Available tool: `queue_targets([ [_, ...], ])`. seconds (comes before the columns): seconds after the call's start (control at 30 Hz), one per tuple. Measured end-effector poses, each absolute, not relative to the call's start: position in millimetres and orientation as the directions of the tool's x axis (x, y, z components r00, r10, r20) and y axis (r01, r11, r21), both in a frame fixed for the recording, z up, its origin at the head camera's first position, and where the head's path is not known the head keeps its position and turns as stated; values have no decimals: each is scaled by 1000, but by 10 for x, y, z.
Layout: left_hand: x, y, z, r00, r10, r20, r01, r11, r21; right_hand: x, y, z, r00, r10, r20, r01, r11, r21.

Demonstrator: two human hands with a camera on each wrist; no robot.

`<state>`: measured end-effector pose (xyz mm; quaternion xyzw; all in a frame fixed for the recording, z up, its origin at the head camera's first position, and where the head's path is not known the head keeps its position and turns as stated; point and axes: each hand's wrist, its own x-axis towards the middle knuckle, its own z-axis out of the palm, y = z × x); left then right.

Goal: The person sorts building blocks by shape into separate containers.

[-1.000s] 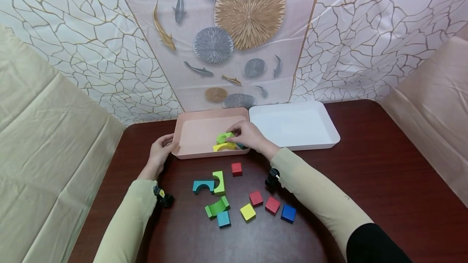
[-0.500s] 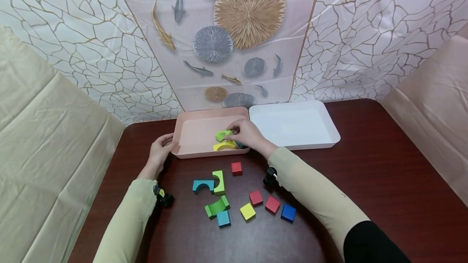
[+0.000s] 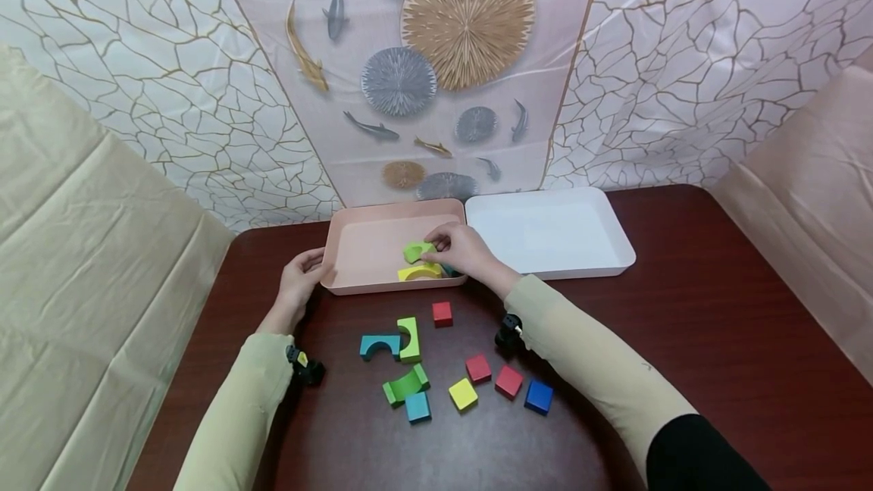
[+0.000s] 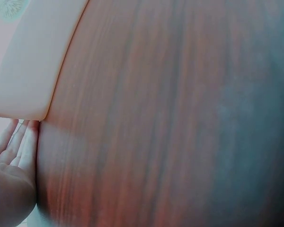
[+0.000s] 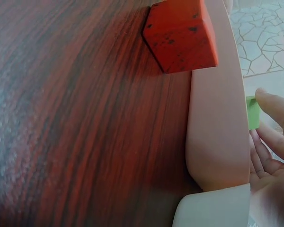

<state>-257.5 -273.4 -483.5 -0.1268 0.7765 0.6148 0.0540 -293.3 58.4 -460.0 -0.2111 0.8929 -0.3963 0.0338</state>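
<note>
In the head view my left hand point(image 3: 298, 283) is at the left end of the pink tray point(image 3: 361, 248), its fingers stretched out along the rim. The left wrist view shows those fingers straight beside the tray's corner. My right hand point(image 3: 464, 252) reaches over the tray's right part and pinches a light green arch block point(image 3: 414, 251) between thumb and fingers. Just below that block, a yellow arch block point(image 3: 419, 272) lies in the tray. Beside it a teal block point(image 3: 448, 270) is mostly hidden by the right hand.
A white tray point(image 3: 549, 233) adjoins the pink one on the right. On the dark table in front lie a red cube point(image 3: 442, 314), a teal arch block point(image 3: 380, 345), two green arch blocks point(image 3: 409, 340), and several cubes in red, yellow, teal and blue.
The light green arch block in my right hand has risen slightly and tilted above the yellow one. My left hand and the blocks on the table have stayed put.
</note>
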Motion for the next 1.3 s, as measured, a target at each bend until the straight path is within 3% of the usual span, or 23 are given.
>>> queue_targets([
  [0.63,-2606,-2773,-4934,-968,-135,-212,-238,228,944,-2861,730,-4482,-919,-382,99,-301,516,-802],
  [0.9,-2508,-2686,-4687,-961,-122,-250,-272,225,936,-2785,766,-4396,-907,-409,103,-320,508,-800],
  [1.3,-2587,-2767,-4950,-972,-136,-194,-223,254,941,-2650,818,-4322,-873,-469,134,-383,489,-783],
])
